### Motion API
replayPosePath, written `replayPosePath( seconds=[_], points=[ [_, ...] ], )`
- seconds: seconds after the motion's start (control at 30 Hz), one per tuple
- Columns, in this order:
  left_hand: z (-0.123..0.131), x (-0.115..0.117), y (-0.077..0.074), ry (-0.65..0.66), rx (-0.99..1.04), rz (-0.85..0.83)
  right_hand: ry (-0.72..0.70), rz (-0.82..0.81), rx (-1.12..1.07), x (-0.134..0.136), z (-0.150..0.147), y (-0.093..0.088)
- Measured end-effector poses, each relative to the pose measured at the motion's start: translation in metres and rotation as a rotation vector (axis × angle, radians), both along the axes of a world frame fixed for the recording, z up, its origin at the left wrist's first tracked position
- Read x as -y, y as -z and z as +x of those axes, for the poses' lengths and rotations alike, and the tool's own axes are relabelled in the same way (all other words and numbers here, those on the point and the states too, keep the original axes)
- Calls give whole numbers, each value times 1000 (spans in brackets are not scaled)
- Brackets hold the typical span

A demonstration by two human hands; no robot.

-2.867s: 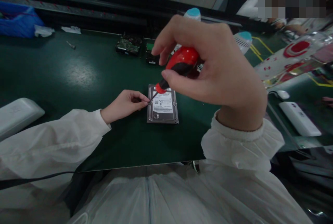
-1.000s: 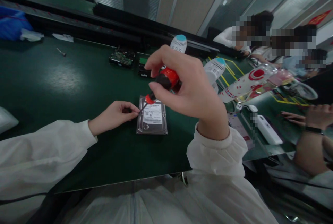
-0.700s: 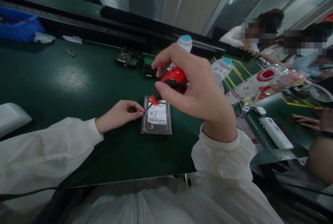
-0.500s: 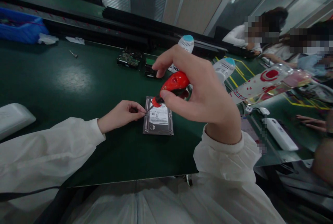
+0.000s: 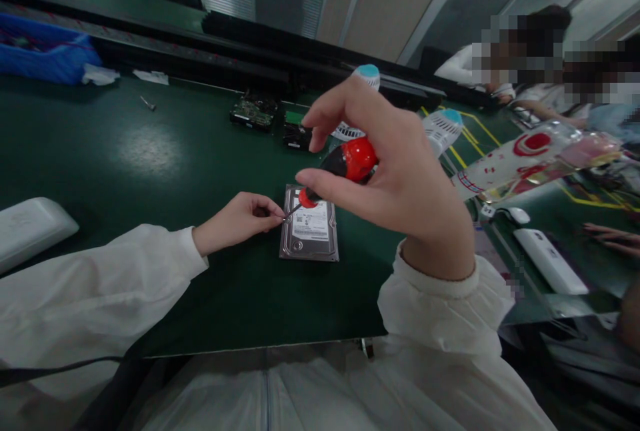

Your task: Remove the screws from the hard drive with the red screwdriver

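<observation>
A silver hard drive (image 5: 309, 246) with a white label lies flat on the green table. My right hand (image 5: 395, 157) holds a screwdriver (image 5: 357, 159) with a red and black handle over the drive. Its shaft slants down to the left, the tip at the drive's left edge. Beside that tip, the thumb and fingers of my left hand (image 5: 245, 219) are pinched together. Whatever sits between them is too small to make out.
Two more drives with circuit boards, one a green-and-black drive (image 5: 296, 136), lie farther back. A blue bin (image 5: 50, 61) stands at far left, a white device (image 5: 35, 231) nearer. Bottles (image 5: 520, 157) and a white power strip (image 5: 550, 261) are right. Other people sit beyond.
My right thumb and fingers have shifted on the screwdriver handle, which has turned to show more black. My left hand keeps its pinch at the tip. The whole view has shifted slightly.
</observation>
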State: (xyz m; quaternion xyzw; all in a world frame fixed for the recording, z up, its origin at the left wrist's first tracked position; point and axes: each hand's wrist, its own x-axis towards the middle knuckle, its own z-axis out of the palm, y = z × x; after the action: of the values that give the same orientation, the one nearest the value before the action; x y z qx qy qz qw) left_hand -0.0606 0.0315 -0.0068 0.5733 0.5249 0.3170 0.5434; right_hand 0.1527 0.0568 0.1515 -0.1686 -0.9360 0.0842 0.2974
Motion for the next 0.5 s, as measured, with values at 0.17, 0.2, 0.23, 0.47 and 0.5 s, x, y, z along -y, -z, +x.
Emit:
replayPosePath(
  seconds=[0.17,0.2,0.23,0.47,0.5],
  points=[
    [0,1,-2,4,-5,-6,-16,-53,29,3,2,-3],
    [0,1,-3,6,-6,-2,-22,-63,30,3,3,-3],
    [-1,1,-3,7,-6,-1,-26,-69,27,3,3,-4],
    [0,0,-2,3,3,-1,11,-85,27,3,2,-4],
    [1,0,-2,3,3,-1,15,-79,25,3,2,-4]
  ],
)
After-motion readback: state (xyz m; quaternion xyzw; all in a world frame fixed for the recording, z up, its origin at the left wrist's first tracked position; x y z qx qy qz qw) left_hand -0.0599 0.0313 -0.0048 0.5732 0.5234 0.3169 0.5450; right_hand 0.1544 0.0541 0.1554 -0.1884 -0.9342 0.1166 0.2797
